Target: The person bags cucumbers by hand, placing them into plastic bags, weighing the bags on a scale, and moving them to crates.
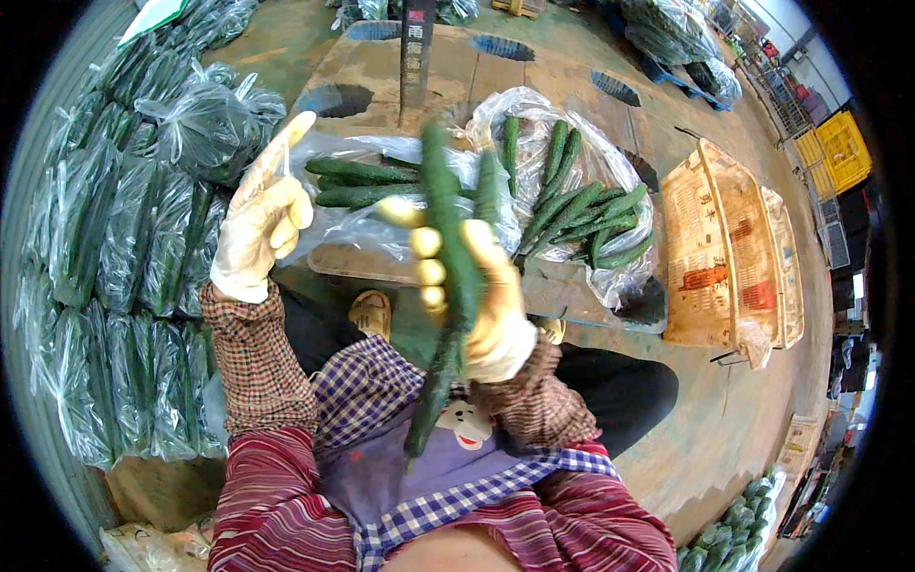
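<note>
My left hand (265, 214), in a cream glove, has its index finger raised and the others curled at the edge of a clear plastic bag (334, 234); it seems to grip the film. That bag holds cucumbers (348, 195) lying on a low platform. My gloved right hand (477, 296) is closed round long cucumbers (438, 191), held upright and tilted above my lap, slightly blurred. Just right of them, a second open bag (610, 276) with several loose cucumbers (562, 214) lies on the platform.
Stacks of bagged cucumbers (114, 219) line my left. An orange crate (696, 257) stands at the right of the platform (372, 86), which has an upright post (416, 48). Beyond are wrapped bundles (658, 38) on a blue pallet and a yellow crate (839, 143). More bundles (734, 524) lie lower right.
</note>
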A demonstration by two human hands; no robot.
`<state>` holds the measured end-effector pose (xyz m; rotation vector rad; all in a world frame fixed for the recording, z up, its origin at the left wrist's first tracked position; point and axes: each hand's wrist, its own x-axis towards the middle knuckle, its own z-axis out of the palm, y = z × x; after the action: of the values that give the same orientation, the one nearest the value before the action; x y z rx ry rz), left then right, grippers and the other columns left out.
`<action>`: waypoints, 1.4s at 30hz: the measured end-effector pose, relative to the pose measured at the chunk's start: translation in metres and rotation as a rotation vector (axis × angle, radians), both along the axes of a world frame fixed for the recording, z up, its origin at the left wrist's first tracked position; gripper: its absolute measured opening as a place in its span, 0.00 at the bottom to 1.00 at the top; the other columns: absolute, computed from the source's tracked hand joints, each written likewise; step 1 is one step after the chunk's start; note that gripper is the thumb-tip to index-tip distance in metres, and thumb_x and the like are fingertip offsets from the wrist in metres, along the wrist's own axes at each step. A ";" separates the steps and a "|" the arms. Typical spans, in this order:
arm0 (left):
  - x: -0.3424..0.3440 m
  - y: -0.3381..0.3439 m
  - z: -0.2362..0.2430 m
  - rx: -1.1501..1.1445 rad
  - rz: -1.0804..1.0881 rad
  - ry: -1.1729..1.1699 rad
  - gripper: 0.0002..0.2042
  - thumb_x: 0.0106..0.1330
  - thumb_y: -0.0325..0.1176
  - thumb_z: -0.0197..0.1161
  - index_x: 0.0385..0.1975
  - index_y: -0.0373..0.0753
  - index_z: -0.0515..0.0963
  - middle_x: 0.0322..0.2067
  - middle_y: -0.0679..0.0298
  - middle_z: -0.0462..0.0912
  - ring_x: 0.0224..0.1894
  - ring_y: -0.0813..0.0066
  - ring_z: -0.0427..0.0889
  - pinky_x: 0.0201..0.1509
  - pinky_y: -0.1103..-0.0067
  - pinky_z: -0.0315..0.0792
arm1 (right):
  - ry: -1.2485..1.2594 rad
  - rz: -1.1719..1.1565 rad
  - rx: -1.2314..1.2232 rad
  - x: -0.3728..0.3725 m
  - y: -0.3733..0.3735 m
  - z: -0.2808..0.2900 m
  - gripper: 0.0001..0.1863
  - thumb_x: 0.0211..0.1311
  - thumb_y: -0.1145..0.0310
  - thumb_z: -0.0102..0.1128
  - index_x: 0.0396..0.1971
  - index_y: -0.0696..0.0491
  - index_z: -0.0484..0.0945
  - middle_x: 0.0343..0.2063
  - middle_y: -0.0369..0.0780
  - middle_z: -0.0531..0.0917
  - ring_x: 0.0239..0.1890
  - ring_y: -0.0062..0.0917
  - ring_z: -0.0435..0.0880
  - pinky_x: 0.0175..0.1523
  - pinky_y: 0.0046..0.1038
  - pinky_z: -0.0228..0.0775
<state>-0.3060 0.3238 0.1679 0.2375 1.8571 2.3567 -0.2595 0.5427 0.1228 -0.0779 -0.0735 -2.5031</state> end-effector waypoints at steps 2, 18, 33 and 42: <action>0.005 -0.006 -0.001 0.093 -0.049 0.022 0.28 0.58 0.23 0.46 0.62 0.37 0.53 0.13 0.72 0.65 0.09 0.92 0.54 0.08 0.93 0.49 | -0.165 0.154 -0.302 0.001 -0.031 -0.022 0.32 0.60 0.61 0.52 0.57 0.66 0.53 0.37 0.42 0.76 0.39 0.29 0.78 0.44 0.28 0.76; -0.017 -0.064 -0.005 0.431 -0.016 0.080 0.25 0.64 0.24 0.46 0.62 0.34 0.50 0.12 0.75 0.56 0.09 0.92 0.54 0.08 0.93 0.51 | 0.007 -0.334 1.145 -0.088 0.061 -0.167 0.14 0.50 0.64 0.58 0.36 0.53 0.72 0.38 0.44 0.74 0.41 0.33 0.70 0.45 0.38 0.60; -0.107 -0.082 0.040 0.180 0.142 0.262 0.24 0.67 0.29 0.43 0.60 0.28 0.50 0.15 0.77 0.53 0.14 0.91 0.51 0.14 0.91 0.49 | 0.790 -0.828 2.876 -0.158 0.134 -0.066 0.13 0.54 0.64 0.57 0.36 0.57 0.74 0.22 0.45 0.78 0.25 0.40 0.77 0.32 0.36 0.70; -0.106 -0.096 0.039 0.000 0.180 0.104 0.23 0.64 0.34 0.50 0.57 0.32 0.59 0.15 0.77 0.58 0.12 0.93 0.55 0.10 0.92 0.52 | 0.933 -0.839 2.873 -0.173 0.112 -0.003 0.07 0.51 0.71 0.50 0.30 0.52 0.77 0.28 0.48 0.80 0.36 0.43 0.79 0.42 0.36 0.70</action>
<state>-0.4119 0.2283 0.2070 0.2045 2.0028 2.5058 -0.4328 0.6545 0.1202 0.0094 -2.6877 0.2869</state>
